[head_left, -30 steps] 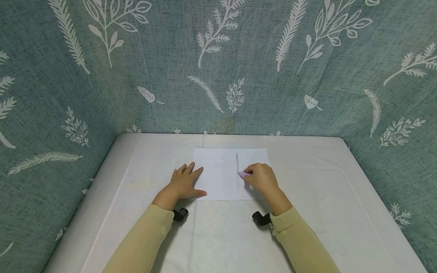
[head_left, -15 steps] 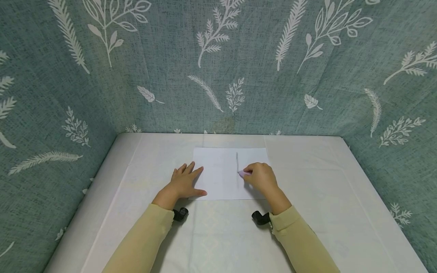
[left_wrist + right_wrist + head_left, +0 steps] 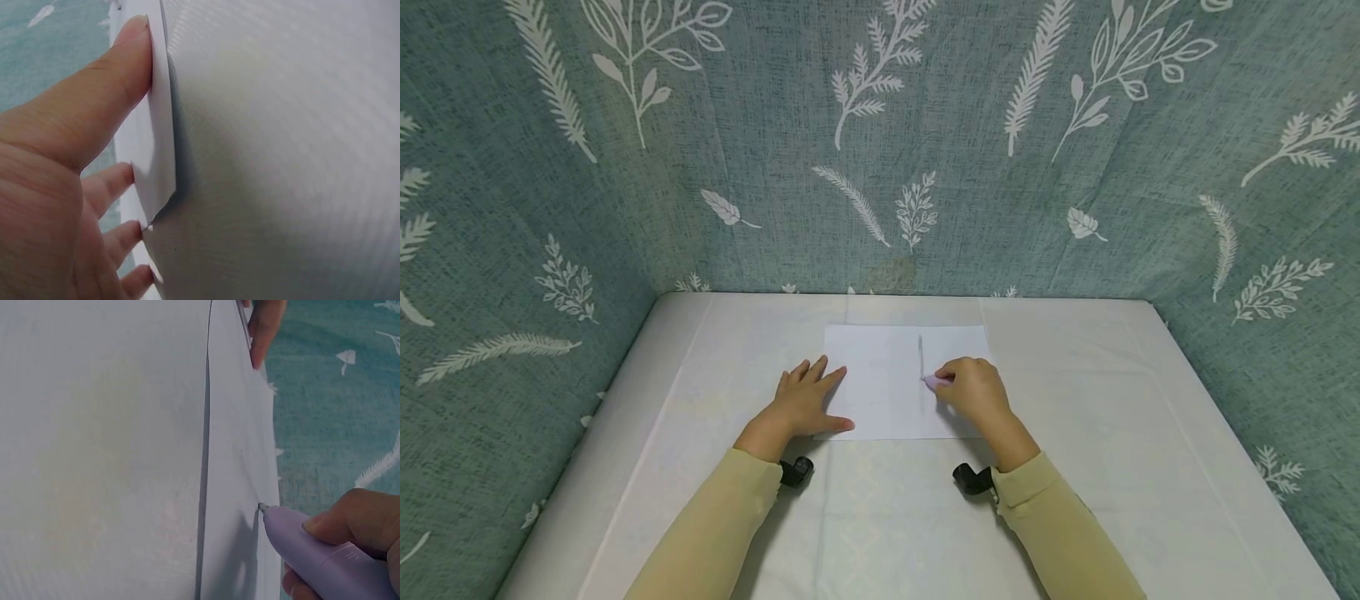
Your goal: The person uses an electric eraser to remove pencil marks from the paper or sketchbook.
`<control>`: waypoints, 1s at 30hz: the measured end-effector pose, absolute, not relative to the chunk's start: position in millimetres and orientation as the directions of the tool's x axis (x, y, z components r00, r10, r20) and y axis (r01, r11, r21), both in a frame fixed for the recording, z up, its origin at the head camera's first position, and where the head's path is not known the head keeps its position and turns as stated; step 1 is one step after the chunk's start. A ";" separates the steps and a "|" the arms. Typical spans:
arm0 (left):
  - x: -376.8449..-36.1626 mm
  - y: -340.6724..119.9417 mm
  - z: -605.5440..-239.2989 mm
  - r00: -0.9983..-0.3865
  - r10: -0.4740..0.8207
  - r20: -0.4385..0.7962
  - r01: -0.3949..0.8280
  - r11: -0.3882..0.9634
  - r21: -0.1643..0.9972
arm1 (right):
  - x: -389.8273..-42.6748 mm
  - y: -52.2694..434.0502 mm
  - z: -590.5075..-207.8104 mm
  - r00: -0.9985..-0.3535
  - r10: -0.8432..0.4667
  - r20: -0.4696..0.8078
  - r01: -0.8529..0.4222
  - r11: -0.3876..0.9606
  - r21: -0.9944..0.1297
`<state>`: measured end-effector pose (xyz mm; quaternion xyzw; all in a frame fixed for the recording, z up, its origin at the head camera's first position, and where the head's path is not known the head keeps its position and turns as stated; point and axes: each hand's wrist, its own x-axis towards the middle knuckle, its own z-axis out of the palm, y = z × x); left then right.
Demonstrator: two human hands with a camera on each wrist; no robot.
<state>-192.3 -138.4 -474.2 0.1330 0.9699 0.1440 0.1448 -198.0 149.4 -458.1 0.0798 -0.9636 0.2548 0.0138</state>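
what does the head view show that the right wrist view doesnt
Only the head view shows the whole white paper sheet on the white cloth-covered table, the left hand lying flat on the sheet's left edge, the pale yellow sleeves and the drawn grey line. Only the right wrist view shows the pale purple pen's fine tip touching the paper. Both show the right hand gripping the pen, the sheet, and the teal leaf-patterned fabric backdrop.
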 end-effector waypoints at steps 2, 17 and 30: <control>-192.3 -138.3 -474.2 -0.923 0.299 -0.243 0.216 0.924 0.316 | -198.0 149.6 -458.2 -0.988 -0.140 0.069 -0.155 0.860 -0.486; -192.2 -138.8 -475.2 -0.924 0.299 -0.239 0.217 0.923 0.317 | -198.9 149.1 -458.0 -0.988 -0.134 0.080 -0.156 0.856 -0.493; -191.8 -139.0 -473.2 -0.921 0.303 -0.243 0.218 0.921 0.323 | -200.7 147.7 -459.3 -0.992 -0.111 0.065 -0.129 0.854 -0.505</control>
